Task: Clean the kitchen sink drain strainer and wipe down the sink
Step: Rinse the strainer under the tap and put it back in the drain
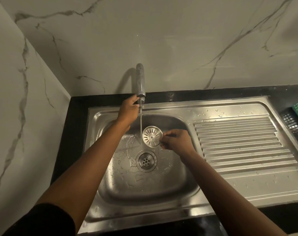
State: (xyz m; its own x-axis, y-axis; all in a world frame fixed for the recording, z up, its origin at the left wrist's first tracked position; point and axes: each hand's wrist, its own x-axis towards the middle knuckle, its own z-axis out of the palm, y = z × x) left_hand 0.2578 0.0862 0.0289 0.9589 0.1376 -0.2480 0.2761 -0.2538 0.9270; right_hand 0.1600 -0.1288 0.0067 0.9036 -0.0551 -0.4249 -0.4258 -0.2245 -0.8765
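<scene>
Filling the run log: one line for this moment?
left hand: at tap | right hand: holds strainer beside stream | water: running | drain: open | sink: wet

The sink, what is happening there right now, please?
A person is rinsing the drain strainer over the steel sink. The right hand pinches the strainer by its edge, held up above the open drain and just beside the thin stream of water. The left hand reaches to the base of the tap, apparently at its control. The basin floor is wet, and no wiping cloth is in view.
</scene>
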